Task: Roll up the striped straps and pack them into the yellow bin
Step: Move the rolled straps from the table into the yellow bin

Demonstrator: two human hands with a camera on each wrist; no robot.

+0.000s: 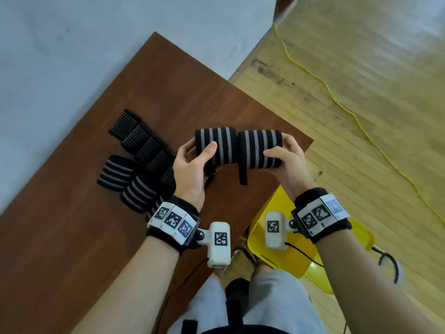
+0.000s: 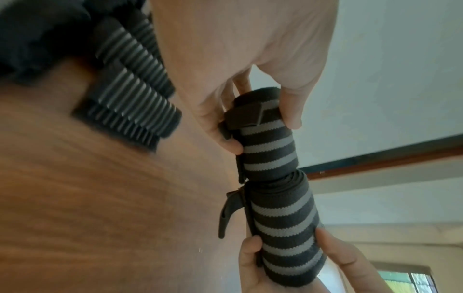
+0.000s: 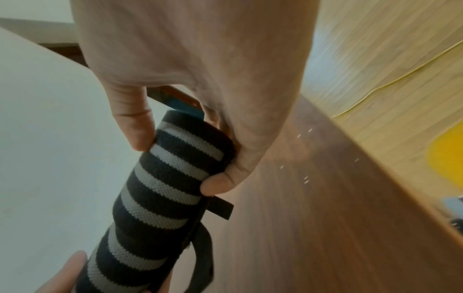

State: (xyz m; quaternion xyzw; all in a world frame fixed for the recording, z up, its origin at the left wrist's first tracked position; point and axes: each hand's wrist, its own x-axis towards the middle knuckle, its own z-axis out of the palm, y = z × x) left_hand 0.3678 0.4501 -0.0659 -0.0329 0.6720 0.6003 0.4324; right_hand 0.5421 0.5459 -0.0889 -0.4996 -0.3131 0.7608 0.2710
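Two rolled black-and-grey striped straps are held end to end above the brown table [image 1: 72,237]. My left hand [image 1: 192,162] grips the left roll [image 1: 218,144] [image 2: 265,138], thumb on its front. My right hand [image 1: 286,160] grips the right roll [image 1: 261,149] [image 3: 175,168] [image 2: 288,237]. A black loop tab [image 1: 243,174] hangs from the right roll. Several more striped straps [image 1: 142,162] lie in rows on the table to the left. The yellow bin [image 1: 301,259] stands on the floor below my right wrist, partly hidden by the arm.
The table's right edge runs close by my right hand, with wooden floor [image 1: 361,92] beyond it. A thin yellow cable [image 1: 337,102] crosses the floor. A grey wall [image 1: 72,44] stands behind the table. My knees show at the bottom.
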